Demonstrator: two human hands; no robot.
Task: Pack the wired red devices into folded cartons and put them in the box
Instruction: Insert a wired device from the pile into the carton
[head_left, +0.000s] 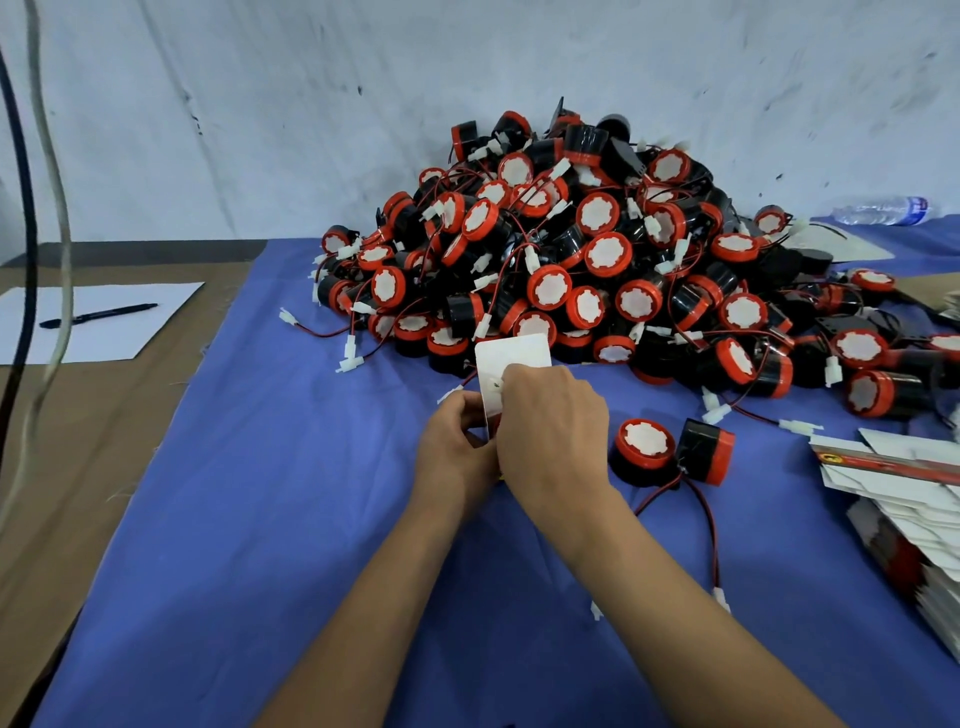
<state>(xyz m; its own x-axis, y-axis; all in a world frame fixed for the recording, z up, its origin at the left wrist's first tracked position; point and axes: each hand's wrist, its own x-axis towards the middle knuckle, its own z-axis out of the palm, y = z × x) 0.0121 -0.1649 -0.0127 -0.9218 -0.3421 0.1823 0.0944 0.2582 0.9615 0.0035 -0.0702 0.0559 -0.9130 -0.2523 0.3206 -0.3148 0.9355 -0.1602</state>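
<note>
Here both hands (511, 431) grip flat white card carton (511, 364), fingers curled

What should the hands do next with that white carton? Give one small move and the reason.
Probably fold the upright flap of the white carton down to close it. Both the left hand and the right hand grip it, the flap stands open, and a wire trails beside it, suggesting a device is inside.

Blue cloth (249, 467) covers most of the table, brown cardboard (93, 415) beside it on the left. White paper sheet (104, 332) lies on the cardboard, black pen (98, 315) on top of it. Plastic water bottle (883, 210) lies on its side far right by the scuffed white wall (260, 104). Two cables (31, 208) hang at left.
</note>
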